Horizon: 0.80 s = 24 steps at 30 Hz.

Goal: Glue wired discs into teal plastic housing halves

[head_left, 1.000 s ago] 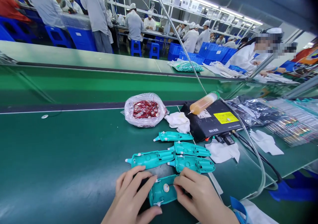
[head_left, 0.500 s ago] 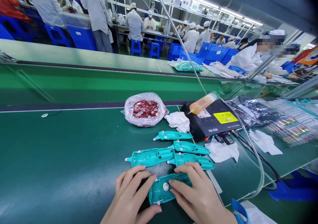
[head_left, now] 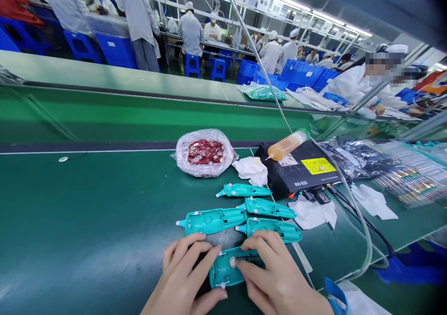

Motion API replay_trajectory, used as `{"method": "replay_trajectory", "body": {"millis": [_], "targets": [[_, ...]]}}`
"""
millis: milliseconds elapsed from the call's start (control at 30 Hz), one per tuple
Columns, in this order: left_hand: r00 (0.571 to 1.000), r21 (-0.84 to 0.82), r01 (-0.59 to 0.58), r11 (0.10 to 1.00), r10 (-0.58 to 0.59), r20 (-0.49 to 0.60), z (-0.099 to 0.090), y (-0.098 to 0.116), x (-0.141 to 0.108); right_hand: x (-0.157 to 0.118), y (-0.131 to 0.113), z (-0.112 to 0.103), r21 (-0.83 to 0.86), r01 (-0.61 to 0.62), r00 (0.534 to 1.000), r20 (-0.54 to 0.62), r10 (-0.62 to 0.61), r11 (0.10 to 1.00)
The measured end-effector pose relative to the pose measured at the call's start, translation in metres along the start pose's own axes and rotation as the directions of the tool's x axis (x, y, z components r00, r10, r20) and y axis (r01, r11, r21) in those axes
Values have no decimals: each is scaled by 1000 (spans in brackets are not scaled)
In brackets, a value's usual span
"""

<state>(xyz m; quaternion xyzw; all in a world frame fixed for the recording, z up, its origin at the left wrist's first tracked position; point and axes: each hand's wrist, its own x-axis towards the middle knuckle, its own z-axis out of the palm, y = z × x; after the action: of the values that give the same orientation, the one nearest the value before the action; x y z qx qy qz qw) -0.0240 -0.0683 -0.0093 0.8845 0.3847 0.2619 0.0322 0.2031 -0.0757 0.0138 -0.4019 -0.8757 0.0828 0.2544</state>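
Note:
A teal plastic half-shell (head_left: 220,272) lies on the green bench, open side up. My left hand (head_left: 188,277) is closed round its left end, fingers on the far edge and thumb at the near side. Inside the shell sits a small round metallic disc (head_left: 233,262) with a thin dark wire. A fingertip of my right hand (head_left: 274,275) presses at the disc's right edge, while its other fingers bend over the shell's right part and hide it. Just beyond lie several similar shells, including a wide one (head_left: 213,221) and a narrow one (head_left: 274,229).
Behind the shells stands a clear bag (head_left: 206,154) of red-wired discs. A black box (head_left: 296,170) carries an amber-filled syringe (head_left: 288,146). White cloths (head_left: 312,213), cables and a clear tube (head_left: 366,240) lie at right. Co-workers sit beyond the raised ledge (head_left: 139,79).
My right fingertip has shifted slightly left and down onto the disc's edge, and a dark wire now shows beside it. My left hand stays on the shell.

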Motion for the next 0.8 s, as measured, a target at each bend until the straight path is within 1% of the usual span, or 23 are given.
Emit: {"method": "replay_trajectory", "body": {"millis": [200,467,633,800], "targets": [[1000,8,-8,1000,8,-3,0,1,1,0,-2,0,22,-22,1000,6,21,1000],[1000,12,-7,1000,7,3,3,0,-1,3,-3,-3,64,-77,994,77,72,995],[1000,11,-8,1000,8,6,1,0,0,2,0,1,94,-81,995,63,76,992],[1000,-2,1,1000,-1,14,1,2,0,1,1,2,50,-60,996,71,57,997]]}}
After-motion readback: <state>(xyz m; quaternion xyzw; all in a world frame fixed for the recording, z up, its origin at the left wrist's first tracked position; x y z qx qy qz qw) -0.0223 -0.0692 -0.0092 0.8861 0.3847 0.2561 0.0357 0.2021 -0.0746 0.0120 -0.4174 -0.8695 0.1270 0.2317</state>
